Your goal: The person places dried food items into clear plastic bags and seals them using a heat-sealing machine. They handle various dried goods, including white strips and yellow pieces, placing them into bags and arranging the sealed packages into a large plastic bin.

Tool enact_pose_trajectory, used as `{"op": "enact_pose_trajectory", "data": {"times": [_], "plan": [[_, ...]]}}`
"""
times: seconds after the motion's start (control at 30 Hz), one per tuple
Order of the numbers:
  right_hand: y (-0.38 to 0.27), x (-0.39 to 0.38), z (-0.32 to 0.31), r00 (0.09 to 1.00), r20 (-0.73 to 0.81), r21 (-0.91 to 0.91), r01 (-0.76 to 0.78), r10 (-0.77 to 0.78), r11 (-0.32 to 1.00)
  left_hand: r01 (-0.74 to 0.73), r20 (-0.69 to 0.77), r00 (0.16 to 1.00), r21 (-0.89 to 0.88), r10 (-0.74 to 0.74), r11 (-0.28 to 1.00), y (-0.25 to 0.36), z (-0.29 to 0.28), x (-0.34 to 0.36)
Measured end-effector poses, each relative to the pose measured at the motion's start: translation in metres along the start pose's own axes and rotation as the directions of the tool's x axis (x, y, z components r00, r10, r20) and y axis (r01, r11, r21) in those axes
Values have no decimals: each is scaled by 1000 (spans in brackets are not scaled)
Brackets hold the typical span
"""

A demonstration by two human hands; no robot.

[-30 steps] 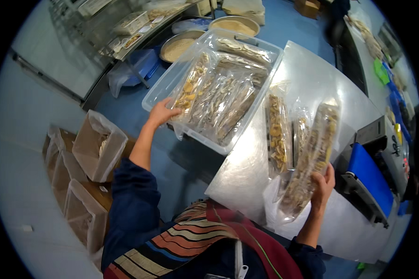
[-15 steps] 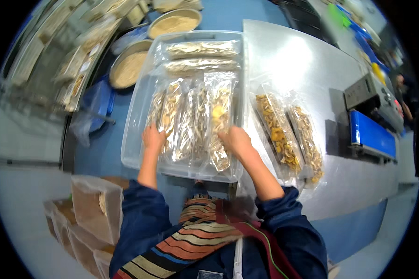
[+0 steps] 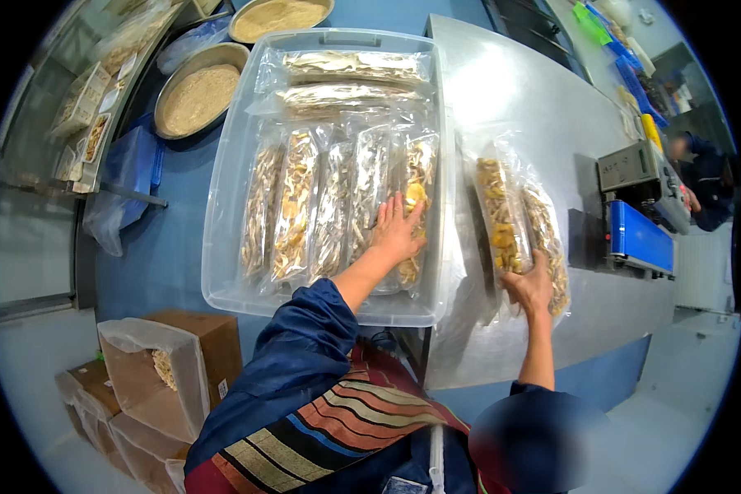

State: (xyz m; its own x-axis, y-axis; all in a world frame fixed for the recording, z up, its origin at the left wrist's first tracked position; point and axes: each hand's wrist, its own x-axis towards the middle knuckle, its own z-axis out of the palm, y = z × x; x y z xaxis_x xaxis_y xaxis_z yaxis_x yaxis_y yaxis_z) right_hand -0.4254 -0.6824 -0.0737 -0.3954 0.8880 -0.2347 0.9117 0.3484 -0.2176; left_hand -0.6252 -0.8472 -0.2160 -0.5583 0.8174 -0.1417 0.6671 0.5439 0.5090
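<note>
A clear plastic bin point(image 3: 218, 247) holds several long clear bags of pale and yellow dried pieces, like mushrooms, two lying crosswise at the top and others lengthwise point(image 3: 295, 206). My left hand point(image 3: 397, 229) lies with fingers spread on the rightmost bag point(image 3: 416, 165) inside. On the steel table point(image 3: 617, 313) beside the bin, two similar bags lie side by side, one with yellower pieces point(image 3: 496, 202), the other paler point(image 3: 542, 218). My right hand point(image 3: 528, 284) has its fingers round the near end of the yellower bag.
A belt machine point(image 3: 638, 235) stands on the table's right, a person in dark clothes point(image 3: 704, 177) behind it. Metal bowls of tan powder point(image 3: 202, 99) and a rack with trays point(image 3: 99, 132) are at back left. Lined cardboard boxes point(image 3: 198, 354) stand at lower left.
A bag from my right hand went into the bin's right side. My right hand then moved back to the table bags, while my left hand moved rightward onto that bag.
</note>
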Motion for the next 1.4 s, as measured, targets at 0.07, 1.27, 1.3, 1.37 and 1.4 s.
{"op": "enact_pose_trajectory", "data": {"times": [0.07, 1.27, 1.3, 1.37, 1.4], "plan": [[15, -12, -5, 1000, 10, 353, 5, -9, 936, -28, 25, 999, 68, 26, 997, -1, -17, -7], [-169, -61, 54, 851, 307, 234, 366, -426, 901, 373, -440, 791, -201, -424, 906, -122, -76, -91], [-166, -75, 58, 779, 83, 183, 601, -621, 778, 387, -446, 765, -258, -464, 885, -125, -85, -88], [-150, -94, 62, 727, -127, 368, 667, -675, 648, 351, -454, 773, -276, -443, 895, -117, -93, -81], [-132, -102, 65, 774, -126, 473, 597, -620, 649, 299, -514, 777, -206, -363, 932, -99, -97, -73]]}}
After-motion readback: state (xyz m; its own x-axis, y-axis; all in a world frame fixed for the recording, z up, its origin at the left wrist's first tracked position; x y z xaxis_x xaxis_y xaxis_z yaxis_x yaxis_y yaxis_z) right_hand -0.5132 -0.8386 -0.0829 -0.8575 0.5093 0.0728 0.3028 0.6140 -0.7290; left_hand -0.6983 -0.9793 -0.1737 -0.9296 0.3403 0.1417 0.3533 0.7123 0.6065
